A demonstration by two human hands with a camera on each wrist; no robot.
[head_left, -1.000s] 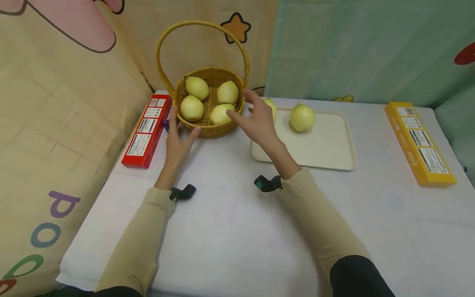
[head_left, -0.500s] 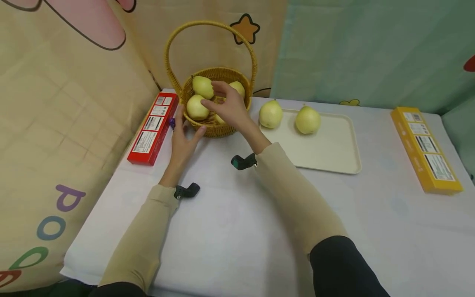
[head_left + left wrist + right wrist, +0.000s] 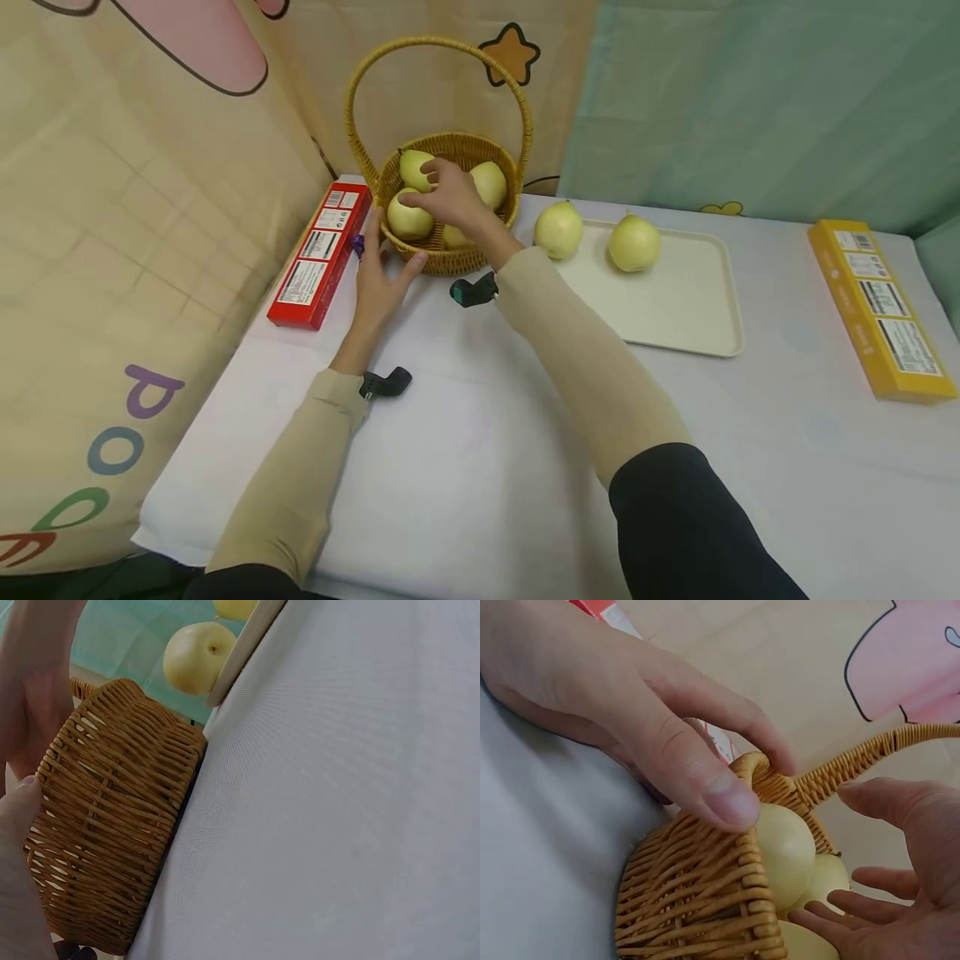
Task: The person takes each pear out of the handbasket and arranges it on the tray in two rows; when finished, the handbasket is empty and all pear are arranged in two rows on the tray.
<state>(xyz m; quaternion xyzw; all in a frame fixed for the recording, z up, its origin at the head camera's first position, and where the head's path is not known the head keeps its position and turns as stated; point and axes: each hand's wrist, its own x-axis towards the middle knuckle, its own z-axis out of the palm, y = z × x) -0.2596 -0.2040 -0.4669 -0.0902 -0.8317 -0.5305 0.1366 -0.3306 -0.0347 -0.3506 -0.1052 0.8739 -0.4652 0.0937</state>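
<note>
A woven wicker basket (image 3: 450, 262) with a tall arched handle holds several pale green pears. My left hand (image 3: 378, 287) holds its front left side, the thumb (image 3: 731, 802) over the rim and the index finger reaching along it. Above the basket's inside is my right hand (image 3: 456, 196), palm down in the head view, its fingers spread and slightly bent. It holds nothing. Nearest to its fingertips are the back left pear (image 3: 415, 168) and the front left pear (image 3: 409, 222). Its wrist partly hides the front right pear (image 3: 455, 238).
To the basket's right lies a cream tray (image 3: 682, 292), with one pear (image 3: 558, 229) at its left end and another pear (image 3: 634, 243) beside it. A red box (image 3: 318, 258) lies left of the basket. Far right is a yellow box (image 3: 881, 308). Curtains hang behind the table.
My right hand has moved left from the basket's right rim to over the left pears, uncovering the pear at the tray's left end. My left hand stays at the basket. The head view shifts slightly.
</note>
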